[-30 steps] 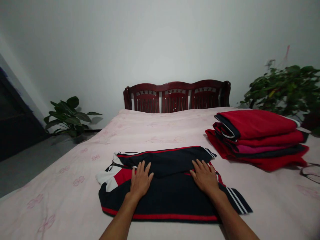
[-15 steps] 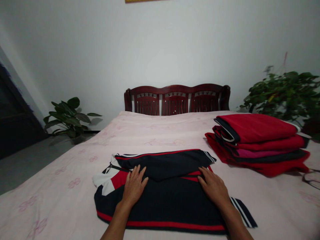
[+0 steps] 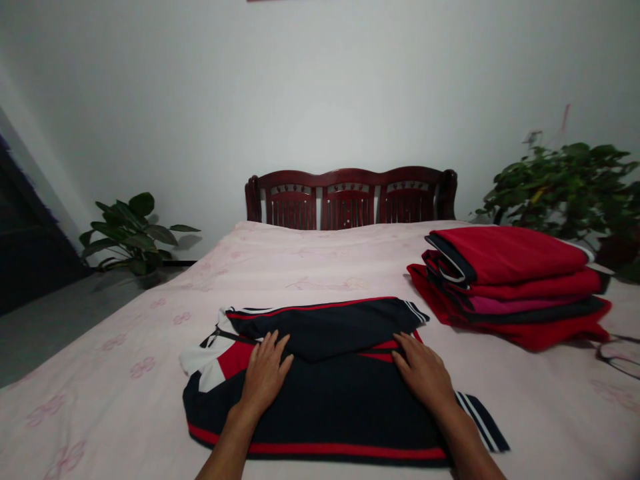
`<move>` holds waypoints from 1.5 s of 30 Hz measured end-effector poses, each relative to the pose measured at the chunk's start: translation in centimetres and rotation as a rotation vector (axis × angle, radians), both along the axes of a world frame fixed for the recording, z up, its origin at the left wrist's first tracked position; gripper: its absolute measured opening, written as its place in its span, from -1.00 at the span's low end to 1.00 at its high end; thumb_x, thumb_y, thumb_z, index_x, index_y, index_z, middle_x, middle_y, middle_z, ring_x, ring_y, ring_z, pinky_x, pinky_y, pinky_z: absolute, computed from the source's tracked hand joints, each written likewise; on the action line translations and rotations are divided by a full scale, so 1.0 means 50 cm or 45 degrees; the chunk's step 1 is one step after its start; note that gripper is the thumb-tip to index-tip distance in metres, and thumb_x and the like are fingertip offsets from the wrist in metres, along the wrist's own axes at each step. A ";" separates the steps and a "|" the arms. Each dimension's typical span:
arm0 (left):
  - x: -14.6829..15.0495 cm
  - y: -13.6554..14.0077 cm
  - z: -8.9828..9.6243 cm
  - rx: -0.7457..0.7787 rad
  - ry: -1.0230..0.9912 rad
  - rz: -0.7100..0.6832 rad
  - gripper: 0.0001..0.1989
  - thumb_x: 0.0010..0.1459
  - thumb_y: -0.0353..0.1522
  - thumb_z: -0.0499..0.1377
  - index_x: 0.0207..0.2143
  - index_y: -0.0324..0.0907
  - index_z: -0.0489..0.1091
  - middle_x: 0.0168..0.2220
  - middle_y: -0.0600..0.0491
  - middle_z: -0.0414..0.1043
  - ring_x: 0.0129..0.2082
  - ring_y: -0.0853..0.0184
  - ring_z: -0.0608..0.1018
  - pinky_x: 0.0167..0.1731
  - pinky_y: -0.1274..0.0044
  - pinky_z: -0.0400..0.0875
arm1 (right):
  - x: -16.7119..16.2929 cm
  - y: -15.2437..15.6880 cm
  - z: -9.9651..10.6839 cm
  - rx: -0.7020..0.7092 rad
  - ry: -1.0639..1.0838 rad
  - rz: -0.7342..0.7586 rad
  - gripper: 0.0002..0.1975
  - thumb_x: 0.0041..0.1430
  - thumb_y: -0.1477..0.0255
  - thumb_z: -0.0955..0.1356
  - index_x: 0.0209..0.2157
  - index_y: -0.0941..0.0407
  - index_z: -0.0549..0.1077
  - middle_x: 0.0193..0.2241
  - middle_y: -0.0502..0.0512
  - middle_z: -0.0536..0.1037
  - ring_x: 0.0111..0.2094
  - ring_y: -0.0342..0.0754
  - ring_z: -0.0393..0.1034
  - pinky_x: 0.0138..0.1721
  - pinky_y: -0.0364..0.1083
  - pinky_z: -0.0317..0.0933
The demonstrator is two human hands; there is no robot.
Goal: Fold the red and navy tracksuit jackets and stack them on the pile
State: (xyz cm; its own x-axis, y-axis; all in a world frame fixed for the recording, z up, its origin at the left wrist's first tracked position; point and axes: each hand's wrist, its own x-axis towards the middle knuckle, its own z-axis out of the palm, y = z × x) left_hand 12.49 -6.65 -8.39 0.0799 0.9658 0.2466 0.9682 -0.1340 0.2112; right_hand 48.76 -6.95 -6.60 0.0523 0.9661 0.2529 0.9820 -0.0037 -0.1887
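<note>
A dark navy zip-up jacket (image 3: 345,400) with red and white panels lies flat on the bed, its collar to the left. The far sleeve (image 3: 330,327) is laid across the front; the near sleeve's striped cuff (image 3: 483,420) sticks out at the lower right. My left hand (image 3: 266,372) rests palm down on the jacket near the red chest panel, fingers spread. Near the hem on the right, my right hand (image 3: 423,372) lies on the cloth beside the far sleeve's cuff, fingers outstretched. Neither hand grips the fabric.
A stack of folded red and dark clothes (image 3: 520,287) sits on the right of the pink flowered bedsheet (image 3: 125,393). Eyeglasses (image 3: 620,357) lie beside the stack. A wooden headboard (image 3: 350,197) stands behind, with a potted plant on the left (image 3: 133,230) and another plant on the right (image 3: 560,187).
The view has shifted slightly, so everything sits a little further left. Both hands stay in the same places on the jacket.
</note>
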 end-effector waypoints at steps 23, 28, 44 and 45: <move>0.005 -0.002 0.004 0.047 0.031 0.003 -0.53 0.31 -0.25 0.04 0.25 -0.08 0.24 0.32 -0.07 0.19 0.34 0.13 0.18 0.28 0.20 0.10 | -0.002 -0.001 -0.002 0.037 -0.004 0.008 -0.52 0.29 0.30 0.18 0.18 0.13 0.35 0.21 0.19 0.37 0.23 0.09 0.23 0.23 0.11 0.07; 0.005 -0.002 0.005 0.036 0.028 0.007 -0.52 0.31 -0.25 0.04 0.25 -0.08 0.24 0.32 -0.08 0.18 0.34 0.12 0.18 0.28 0.20 0.10 | 0.000 -0.001 -0.002 0.013 0.003 0.008 -0.51 0.30 0.29 0.17 0.19 0.13 0.35 0.22 0.18 0.35 0.23 0.10 0.22 0.23 0.13 0.06; 0.001 0.000 -0.002 0.052 0.012 0.000 -0.52 0.31 -0.24 0.03 0.25 -0.08 0.24 0.32 -0.08 0.18 0.34 0.13 0.18 0.27 0.19 0.10 | -0.002 -0.001 0.001 0.006 -0.008 0.012 -0.51 0.30 0.29 0.17 0.19 0.13 0.34 0.22 0.19 0.35 0.22 0.10 0.23 0.23 0.13 0.06; 0.001 0.000 -0.003 0.058 0.010 0.000 -0.52 0.31 -0.24 0.03 0.25 -0.08 0.24 0.32 -0.08 0.18 0.34 0.13 0.18 0.27 0.19 0.10 | -0.002 -0.001 0.001 0.002 -0.009 0.011 -0.51 0.30 0.29 0.17 0.19 0.13 0.34 0.22 0.18 0.35 0.22 0.10 0.22 0.23 0.13 0.06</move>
State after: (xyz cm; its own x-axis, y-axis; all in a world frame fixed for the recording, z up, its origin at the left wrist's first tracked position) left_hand 12.56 -6.67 -8.52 0.0822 0.9536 0.2897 0.9699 -0.1434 0.1969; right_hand 48.65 -6.99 -6.54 0.0423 0.9660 0.2551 0.9834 0.0048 -0.1814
